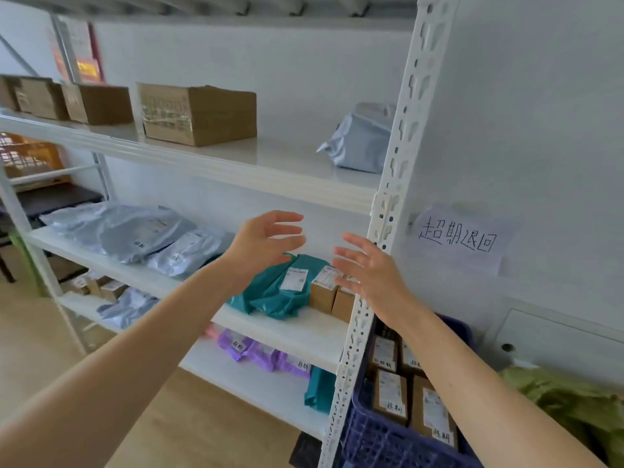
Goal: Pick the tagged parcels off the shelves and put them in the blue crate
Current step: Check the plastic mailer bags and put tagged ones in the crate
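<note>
Two empty hands are spread open, palms facing: left hand, right hand. Between and below them, at six o'clock, a teal parcel is laid on the middle shelf, nearer the left hand. The blue crate is set at five o'clock.

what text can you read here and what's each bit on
"超期退回": handwritten on the paper sign.
"超期": handwritten tags on the boxes in the blue crate, on the purple bags and, it seems, on a grey bag.
Printed labels on the teal bag and the shelf boxes: too small to read.
Red poster: blurred.
</note>
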The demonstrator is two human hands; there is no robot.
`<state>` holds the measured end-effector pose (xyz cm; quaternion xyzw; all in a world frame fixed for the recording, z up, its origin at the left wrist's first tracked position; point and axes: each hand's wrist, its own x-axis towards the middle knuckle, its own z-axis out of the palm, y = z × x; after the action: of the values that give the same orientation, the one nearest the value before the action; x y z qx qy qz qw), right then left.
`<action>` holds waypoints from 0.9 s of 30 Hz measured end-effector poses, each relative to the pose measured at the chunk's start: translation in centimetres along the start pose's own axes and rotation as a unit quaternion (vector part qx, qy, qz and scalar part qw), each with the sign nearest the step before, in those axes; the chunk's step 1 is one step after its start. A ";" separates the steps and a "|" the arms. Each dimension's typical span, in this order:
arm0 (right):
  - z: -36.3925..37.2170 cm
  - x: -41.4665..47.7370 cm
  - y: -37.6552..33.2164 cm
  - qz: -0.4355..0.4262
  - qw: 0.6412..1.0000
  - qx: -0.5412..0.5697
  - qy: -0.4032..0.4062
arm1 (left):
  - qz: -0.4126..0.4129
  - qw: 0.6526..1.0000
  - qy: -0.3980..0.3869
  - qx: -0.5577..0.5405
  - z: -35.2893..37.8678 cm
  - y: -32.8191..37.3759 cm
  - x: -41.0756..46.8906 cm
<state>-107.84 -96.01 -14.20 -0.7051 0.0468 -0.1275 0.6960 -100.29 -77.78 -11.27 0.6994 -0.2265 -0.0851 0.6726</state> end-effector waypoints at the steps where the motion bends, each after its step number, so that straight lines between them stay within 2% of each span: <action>1: 0.4 0.7 -0.6 -0.011 1.000 0.005 -0.004 | 0.008 1.000 0.002 0.001 -0.4 0.5 0.7; 8: 2.1 7.0 -4.5 -0.073 0.997 0.028 0.004 | 0.060 0.998 -0.005 0.024 -2.9 4.2 6.9; 18: 1.5 15.4 -8.0 -0.127 0.985 0.081 0.079 | 0.108 0.992 -0.029 0.056 -2.9 8.3 16.8; 27: 0.9 19.5 -10.9 -0.161 0.973 0.040 0.163 | 0.098 0.993 -0.041 0.049 -3.4 8.8 23.0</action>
<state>-90.04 -99.62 -1.16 -0.6451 0.0404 -0.3522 0.6768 -80.33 -84.57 1.88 0.7020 -0.3249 -0.0362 0.6328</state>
